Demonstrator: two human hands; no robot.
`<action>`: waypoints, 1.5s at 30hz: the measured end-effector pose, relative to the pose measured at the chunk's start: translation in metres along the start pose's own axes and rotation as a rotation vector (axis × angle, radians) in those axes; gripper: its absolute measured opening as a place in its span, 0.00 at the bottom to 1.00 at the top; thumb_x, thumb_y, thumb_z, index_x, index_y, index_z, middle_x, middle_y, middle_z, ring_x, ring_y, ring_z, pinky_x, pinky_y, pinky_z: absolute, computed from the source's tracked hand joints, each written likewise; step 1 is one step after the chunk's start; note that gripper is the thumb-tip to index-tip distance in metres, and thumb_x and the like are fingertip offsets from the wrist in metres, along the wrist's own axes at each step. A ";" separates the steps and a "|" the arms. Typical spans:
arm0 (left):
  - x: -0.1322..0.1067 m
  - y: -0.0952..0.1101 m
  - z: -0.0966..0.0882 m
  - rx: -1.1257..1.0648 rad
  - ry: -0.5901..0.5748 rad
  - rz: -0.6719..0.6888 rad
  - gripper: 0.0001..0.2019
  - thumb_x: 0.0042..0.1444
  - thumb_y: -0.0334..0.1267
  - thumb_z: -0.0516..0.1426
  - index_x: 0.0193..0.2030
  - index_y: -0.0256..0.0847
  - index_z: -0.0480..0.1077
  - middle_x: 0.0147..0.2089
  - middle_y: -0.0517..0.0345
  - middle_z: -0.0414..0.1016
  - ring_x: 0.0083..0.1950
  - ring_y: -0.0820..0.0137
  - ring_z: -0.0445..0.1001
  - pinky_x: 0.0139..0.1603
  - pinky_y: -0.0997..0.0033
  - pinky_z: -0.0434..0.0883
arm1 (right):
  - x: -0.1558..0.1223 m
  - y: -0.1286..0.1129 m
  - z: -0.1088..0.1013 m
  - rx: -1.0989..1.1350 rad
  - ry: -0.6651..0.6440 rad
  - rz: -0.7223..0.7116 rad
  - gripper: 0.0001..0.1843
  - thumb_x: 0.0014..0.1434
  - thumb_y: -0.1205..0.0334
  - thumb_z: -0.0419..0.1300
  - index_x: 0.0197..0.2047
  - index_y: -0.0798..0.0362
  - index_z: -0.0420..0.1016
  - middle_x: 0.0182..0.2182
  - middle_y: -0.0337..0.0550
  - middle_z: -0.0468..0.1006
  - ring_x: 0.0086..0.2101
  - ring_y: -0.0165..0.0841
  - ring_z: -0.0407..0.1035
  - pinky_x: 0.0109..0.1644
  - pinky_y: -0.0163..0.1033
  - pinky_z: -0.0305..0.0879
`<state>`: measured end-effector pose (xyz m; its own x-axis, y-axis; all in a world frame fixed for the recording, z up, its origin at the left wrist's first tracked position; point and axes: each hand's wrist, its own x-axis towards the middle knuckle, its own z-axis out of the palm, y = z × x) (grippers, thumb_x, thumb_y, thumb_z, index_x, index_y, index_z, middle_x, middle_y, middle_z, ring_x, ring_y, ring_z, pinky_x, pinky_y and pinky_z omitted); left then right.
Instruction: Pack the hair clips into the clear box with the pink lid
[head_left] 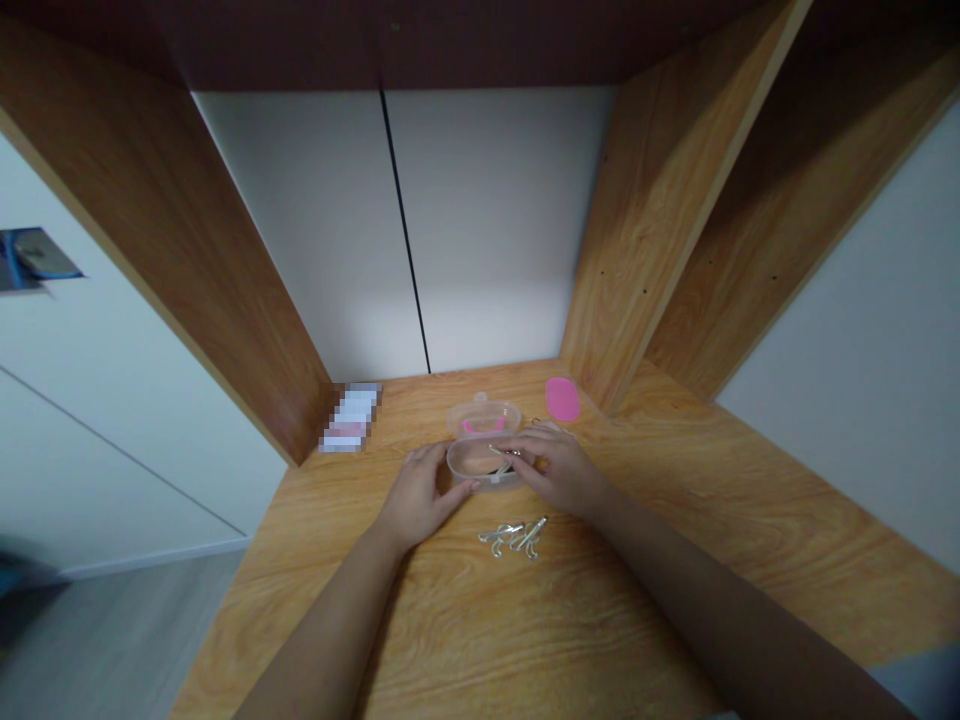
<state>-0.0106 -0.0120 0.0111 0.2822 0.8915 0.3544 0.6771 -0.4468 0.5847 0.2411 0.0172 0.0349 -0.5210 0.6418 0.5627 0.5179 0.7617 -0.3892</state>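
Observation:
A clear plastic case (471, 480) lies with its lid (454, 418) tipped back on the desk; a pink part shows in the lid. Around the case's left end, my left hand (418, 498) steadies it, thumb along the front edge. My right hand (561, 467) pinches a small shiny metal hook (496, 450) over the right half of the case. More metal may be inside, but the fingers partly hide it. In front of the case several silvery metal hooks (517, 536) lie in a loose pile.
At the back right lies a pink oval piece (562, 399). A blurred-out flat object (351, 418) rests at the back left. Wooden side panels (637, 240) and a white back wall (495, 230) enclose the wooden desk (480, 630); a dark shelf (420, 45) hangs overhead.

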 end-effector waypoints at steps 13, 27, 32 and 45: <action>-0.002 -0.001 0.000 0.028 -0.002 0.004 0.25 0.59 0.55 0.60 0.57 0.40 0.69 0.55 0.45 0.77 0.56 0.54 0.74 0.59 0.52 0.69 | -0.001 0.000 -0.001 -0.015 -0.006 -0.041 0.17 0.63 0.68 0.59 0.53 0.44 0.79 0.40 0.43 0.85 0.39 0.37 0.75 0.46 0.43 0.65; -0.001 -0.001 0.000 0.038 -0.002 0.006 0.26 0.59 0.54 0.61 0.57 0.40 0.69 0.55 0.45 0.77 0.56 0.53 0.74 0.59 0.52 0.68 | 0.001 -0.007 -0.010 -0.038 -0.114 -0.097 0.08 0.61 0.65 0.60 0.39 0.49 0.82 0.35 0.45 0.83 0.40 0.39 0.73 0.49 0.47 0.63; -0.001 -0.002 0.001 0.031 -0.002 0.008 0.25 0.59 0.54 0.61 0.56 0.41 0.70 0.54 0.45 0.77 0.55 0.53 0.74 0.58 0.53 0.69 | 0.000 -0.009 -0.011 -0.052 -0.126 -0.081 0.09 0.60 0.63 0.61 0.39 0.48 0.84 0.37 0.47 0.82 0.42 0.39 0.72 0.50 0.48 0.62; 0.000 -0.002 0.002 0.040 0.015 0.018 0.26 0.59 0.55 0.61 0.57 0.41 0.70 0.55 0.45 0.78 0.56 0.53 0.75 0.58 0.51 0.69 | 0.000 -0.009 -0.011 -0.001 -0.102 -0.142 0.14 0.59 0.66 0.61 0.48 0.50 0.79 0.42 0.48 0.82 0.46 0.42 0.73 0.54 0.51 0.63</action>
<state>-0.0112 -0.0109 0.0085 0.2844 0.8818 0.3762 0.6983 -0.4594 0.5489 0.2437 0.0092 0.0463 -0.6552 0.5338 0.5346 0.4351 0.8451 -0.3105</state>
